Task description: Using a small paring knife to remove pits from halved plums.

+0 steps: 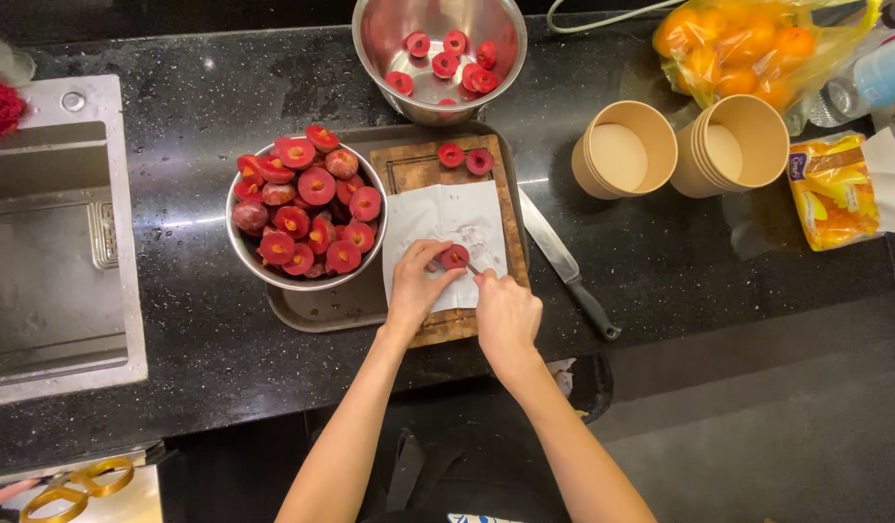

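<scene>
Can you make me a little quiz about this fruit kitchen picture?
1. True or false: the left hand pinches a red fruit half over the white paper.
2. Which bowl holds more fruit: A the near steel bowl, B the far steel bowl?
3. What lies on the counter right of the wooden board?

Key: 1 true. 2 A. 3 a knife, untouched; the right hand holds a small tool instead.

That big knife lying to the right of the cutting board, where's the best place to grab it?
Grip the knife by its dark handle, the end nearest the person, coming from above and the right. The blade points away toward the paper cups, and the handle lies flat on the counter, apart from other things.
</scene>
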